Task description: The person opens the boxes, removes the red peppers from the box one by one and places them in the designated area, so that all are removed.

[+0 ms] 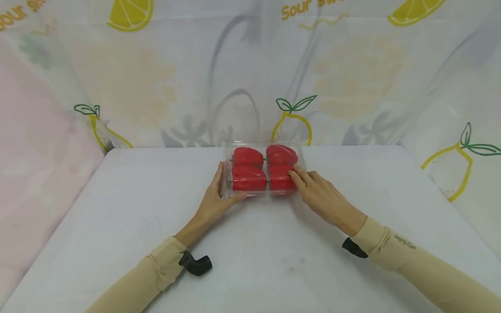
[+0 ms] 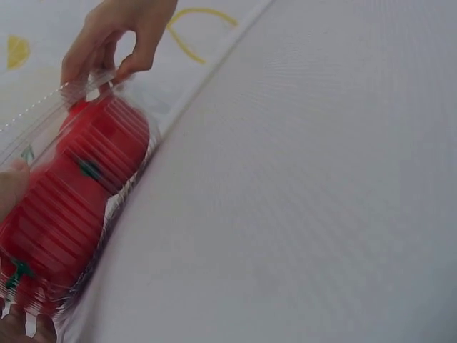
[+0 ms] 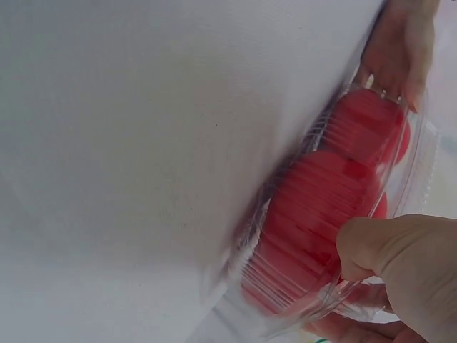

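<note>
A clear plastic clamshell box (image 1: 228, 145) sits at the far middle of the table, with several red bell peppers (image 1: 248, 179) inside; green stems show through its ribbed wall in the left wrist view. My left hand (image 1: 211, 203) holds the box's left side, fingers along the wall and thumb on the front edge. At the right front corner my right hand (image 1: 326, 201) grips the rim. From the right wrist, the right thumb (image 3: 360, 246) lies over the rim, its fingers partly hidden behind the plastic. The lid appears to lie over the peppers; whether it is latched, I cannot tell.
A white cloth-covered table (image 1: 250, 261) runs up to a printed curtain (image 1: 188, 78) just behind the box. Curtains also hang at the left and right sides. Black wrist mounts (image 1: 197, 265) hang under both cuffs.
</note>
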The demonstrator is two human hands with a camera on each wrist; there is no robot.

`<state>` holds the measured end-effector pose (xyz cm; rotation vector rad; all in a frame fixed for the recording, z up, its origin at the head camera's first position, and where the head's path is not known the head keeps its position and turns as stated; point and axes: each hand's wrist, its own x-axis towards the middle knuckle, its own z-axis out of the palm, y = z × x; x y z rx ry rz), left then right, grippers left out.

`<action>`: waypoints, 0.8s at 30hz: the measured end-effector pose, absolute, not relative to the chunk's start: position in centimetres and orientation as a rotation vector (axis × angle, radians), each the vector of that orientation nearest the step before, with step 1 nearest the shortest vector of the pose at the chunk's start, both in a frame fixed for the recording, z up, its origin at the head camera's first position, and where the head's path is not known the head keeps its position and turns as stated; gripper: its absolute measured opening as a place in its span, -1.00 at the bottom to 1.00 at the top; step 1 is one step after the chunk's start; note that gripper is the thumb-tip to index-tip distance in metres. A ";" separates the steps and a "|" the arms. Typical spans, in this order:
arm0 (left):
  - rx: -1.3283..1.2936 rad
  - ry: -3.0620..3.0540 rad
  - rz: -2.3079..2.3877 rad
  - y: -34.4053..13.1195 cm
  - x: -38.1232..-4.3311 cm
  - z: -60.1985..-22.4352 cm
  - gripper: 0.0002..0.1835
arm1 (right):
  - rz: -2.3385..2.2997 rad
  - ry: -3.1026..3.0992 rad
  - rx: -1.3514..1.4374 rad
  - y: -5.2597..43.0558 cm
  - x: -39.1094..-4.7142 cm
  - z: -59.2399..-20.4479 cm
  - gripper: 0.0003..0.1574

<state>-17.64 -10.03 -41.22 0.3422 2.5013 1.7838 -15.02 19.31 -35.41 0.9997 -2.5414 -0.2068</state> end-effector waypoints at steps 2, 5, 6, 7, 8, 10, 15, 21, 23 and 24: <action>0.340 2.490 1.791 -10.1 -17.6 -41.2 0.14 | -0.202 -2.533 1.001 19.3 -15.1 -35.4 -0.19; 0.345 2.479 1.796 -10.1 -17.6 -41.2 0.14 | -0.196 -2.521 0.999 19.3 -15.1 -35.5 -0.20; 0.345 2.479 1.796 -10.0 -17.6 -41.2 0.14 | -0.191 -2.519 0.997 19.3 -15.1 -35.5 -0.21; 0.346 2.482 1.794 -10.0 -17.6 -41.2 0.14 | -0.182 -2.521 0.993 19.4 -15.1 -35.6 -0.22; 0.349 2.482 1.796 -10.0 -17.6 -41.2 0.14 | -0.168 -2.525 0.990 19.4 -15.2 -35.6 -0.22; 0.344 2.489 1.787 -10.1 -17.5 -41.2 0.14 | -0.146 -2.533 0.985 19.5 -15.2 -35.6 -0.24; 0.333 2.505 1.767 -10.1 -17.4 -41.2 0.14 | -0.097 -2.558 0.979 19.9 -15.2 -35.7 -0.23; 0.325 2.479 1.776 -9.7 -16.4 -39.3 0.11 | -0.070 -2.544 0.990 20.1 -15.2 -35.7 -0.24; 0.313 2.454 1.784 -9.5 -15.9 -38.3 0.09 | -0.054 -2.542 0.996 20.2 -15.3 -35.6 -0.22; 0.306 2.443 1.788 -9.5 -15.6 -37.8 0.08 | -0.050 -2.542 0.997 20.3 -15.3 -35.6 -0.20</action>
